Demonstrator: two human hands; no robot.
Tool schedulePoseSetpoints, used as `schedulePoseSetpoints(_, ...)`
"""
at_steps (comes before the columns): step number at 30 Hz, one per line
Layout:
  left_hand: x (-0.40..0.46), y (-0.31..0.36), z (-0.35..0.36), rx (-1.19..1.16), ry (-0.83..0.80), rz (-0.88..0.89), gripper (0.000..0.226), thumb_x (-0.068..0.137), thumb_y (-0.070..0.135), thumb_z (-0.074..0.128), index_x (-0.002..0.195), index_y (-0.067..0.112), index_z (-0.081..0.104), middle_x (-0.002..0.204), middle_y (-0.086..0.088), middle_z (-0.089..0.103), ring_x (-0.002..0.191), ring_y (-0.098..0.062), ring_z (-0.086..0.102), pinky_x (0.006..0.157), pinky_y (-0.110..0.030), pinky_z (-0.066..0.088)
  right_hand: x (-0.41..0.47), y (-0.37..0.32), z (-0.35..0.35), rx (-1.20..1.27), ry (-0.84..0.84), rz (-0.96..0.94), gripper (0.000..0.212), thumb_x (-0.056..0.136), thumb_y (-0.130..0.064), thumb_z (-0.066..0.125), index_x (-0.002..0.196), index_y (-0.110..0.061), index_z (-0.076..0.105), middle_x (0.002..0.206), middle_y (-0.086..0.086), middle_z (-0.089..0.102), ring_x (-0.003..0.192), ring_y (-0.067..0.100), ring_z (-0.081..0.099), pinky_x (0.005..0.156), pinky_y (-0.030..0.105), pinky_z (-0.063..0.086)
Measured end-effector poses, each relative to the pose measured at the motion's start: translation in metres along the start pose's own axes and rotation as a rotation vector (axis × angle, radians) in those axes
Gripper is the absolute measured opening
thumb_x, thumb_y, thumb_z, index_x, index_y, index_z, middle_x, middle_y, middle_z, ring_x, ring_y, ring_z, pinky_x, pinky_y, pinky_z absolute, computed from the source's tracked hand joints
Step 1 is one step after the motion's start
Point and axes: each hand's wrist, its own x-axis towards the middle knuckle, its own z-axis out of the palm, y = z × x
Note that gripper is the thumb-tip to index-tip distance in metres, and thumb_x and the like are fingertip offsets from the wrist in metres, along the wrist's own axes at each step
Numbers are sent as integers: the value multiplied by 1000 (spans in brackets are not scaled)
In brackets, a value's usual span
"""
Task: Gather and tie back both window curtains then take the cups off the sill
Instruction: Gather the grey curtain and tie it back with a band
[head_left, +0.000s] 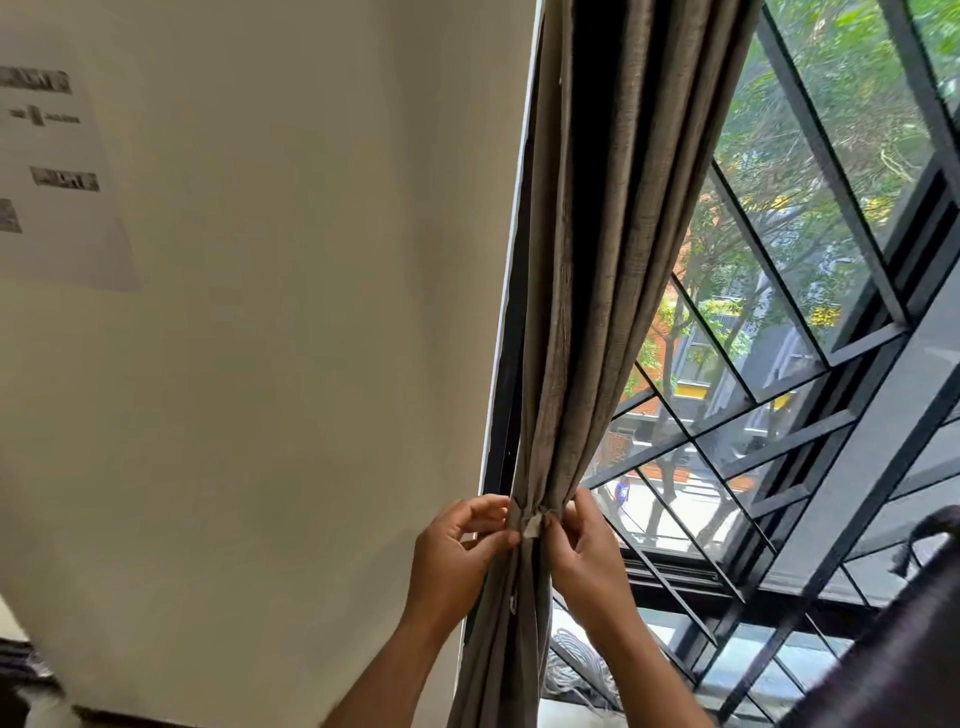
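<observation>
The left curtain (597, 270), grey-brown and pleated, hangs gathered into a narrow bundle along the window's left edge. A tie-back band (530, 522) of the same cloth wraps the bundle at its waist. My left hand (457, 551) pinches the band from the left. My right hand (582, 551) pinches it from the right, fingertips at the knot. Neither cups nor the second curtain are in view.
A cream wall (285, 338) fills the left, with a printed sheet (57, 171) taped on it. Black diagonal window bars (810, 415) cover the glass at right. A coil of pale cord (576, 670) lies low by the window. Dark hair (909, 623) hangs at lower right.
</observation>
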Motion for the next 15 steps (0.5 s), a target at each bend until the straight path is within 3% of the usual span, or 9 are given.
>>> schedulePoseSetpoints(5,-7,4,6,42,44,90,21,83,21,92,100,26,79,98,6,79,93,-8,78,81,-28,67,-4,-2,0,29,-33,28,34,110,-4,57,136,-25,56,112,14,83,107,36,79,100,69,58)
schedulePoseSetpoints(8,-9,2,9,120,33,155,9,87,25,89,93,26,82,96,6,75,90,-11,77,79,-31,67,-11,-3,2,61,-44,39,44,109,-2,56,142,-28,44,113,15,82,106,36,79,100,63,60)
schedulePoseSetpoints(10,-10,0,9,119,7,160,7,92,23,84,96,28,84,99,8,75,94,-12,76,81,-34,66,-15,-3,1,78,-48,52,50,108,-1,60,145,-27,39,114,15,82,108,37,79,101,62,59)
schedulePoseSetpoints(15,-15,1,2,26,-191,78,19,105,21,66,113,28,82,117,8,73,114,-13,71,95,-22,58,-17,-11,-6,126,-76,79,47,107,1,60,143,-27,50,114,18,81,113,41,77,107,66,56)
